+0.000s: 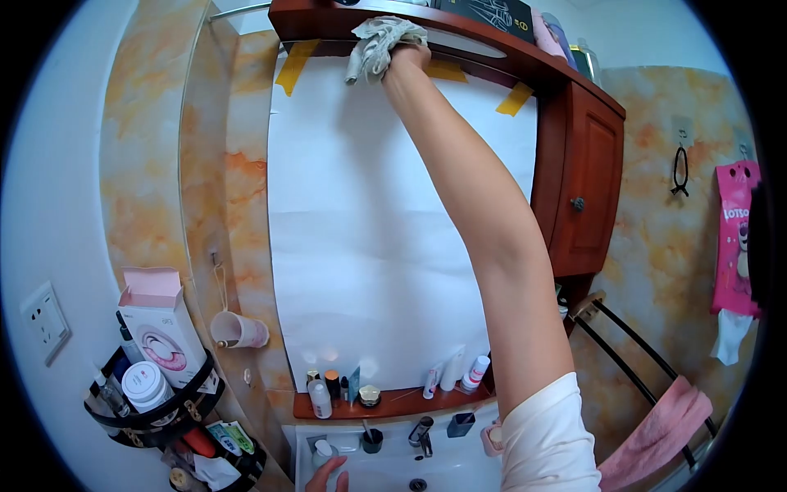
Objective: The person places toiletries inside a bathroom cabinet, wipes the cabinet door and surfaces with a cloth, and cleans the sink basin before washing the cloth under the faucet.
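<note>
My right hand (412, 56) is raised at the top of the cabinet, its fingers closed around a crumpled grey-white cloth (379, 47). The cloth lies against the dark red-brown wooden top ledge (525, 56) and hangs over the upper edge of a large white sheet (369, 238). Strips of yellow tape (297, 67) hold the sheet's top edge. My left hand (328, 476) shows only in part at the bottom edge, fingers apart and nothing visible in them. It is close to a white-capped bottle (322, 449) on the sink (381, 471).
Several small bottles and tubes stand on the lower wooden shelf (393, 403). A black corner rack (156, 422) at left carries a white jar and a pink-white box (164, 328). On the right are a cabinet door (592, 180) and a pink towel (656, 435) on a black rail.
</note>
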Tool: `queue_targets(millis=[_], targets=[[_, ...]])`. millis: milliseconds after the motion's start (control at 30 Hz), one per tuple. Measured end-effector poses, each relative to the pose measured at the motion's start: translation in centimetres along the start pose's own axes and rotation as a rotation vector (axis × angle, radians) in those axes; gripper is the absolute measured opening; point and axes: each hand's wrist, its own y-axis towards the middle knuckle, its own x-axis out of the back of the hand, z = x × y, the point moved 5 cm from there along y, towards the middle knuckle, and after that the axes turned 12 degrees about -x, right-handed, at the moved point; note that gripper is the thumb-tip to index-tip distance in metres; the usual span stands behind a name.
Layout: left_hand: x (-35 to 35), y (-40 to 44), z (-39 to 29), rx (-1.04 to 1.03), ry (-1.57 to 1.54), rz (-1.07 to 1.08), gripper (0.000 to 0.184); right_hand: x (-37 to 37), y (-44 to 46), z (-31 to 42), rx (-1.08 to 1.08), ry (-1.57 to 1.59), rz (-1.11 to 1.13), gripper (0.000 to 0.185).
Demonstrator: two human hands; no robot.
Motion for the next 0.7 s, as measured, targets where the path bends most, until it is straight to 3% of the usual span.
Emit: queue_targets(millis=[233, 467, 567, 700], targets=[[0.0, -0.1, 1.0, 0.017, 0.009, -0.003, 0.023, 2.0, -0.3, 7.2, -0.094, -0.303, 0.123, 0.039], [2.2, -0.5, 2.0, 0.037, 0.07, -0.031, 0.027, 6.2, 4.4, 18.3, -0.046, 0.011, 0.236, 0.04], [2.0, -1.1, 3.6, 0.082, 0.049, -0.007, 0.028, 6.5, 5.4, 19.4, -0.057, 0.143, 0.284, 0.041], [1.6, -0.4, 2.8, 0.052, 0.014, 0.02, 0.029, 5.5, 5.8, 15.3, -0.106, 0.247, 0.343, 0.042]])
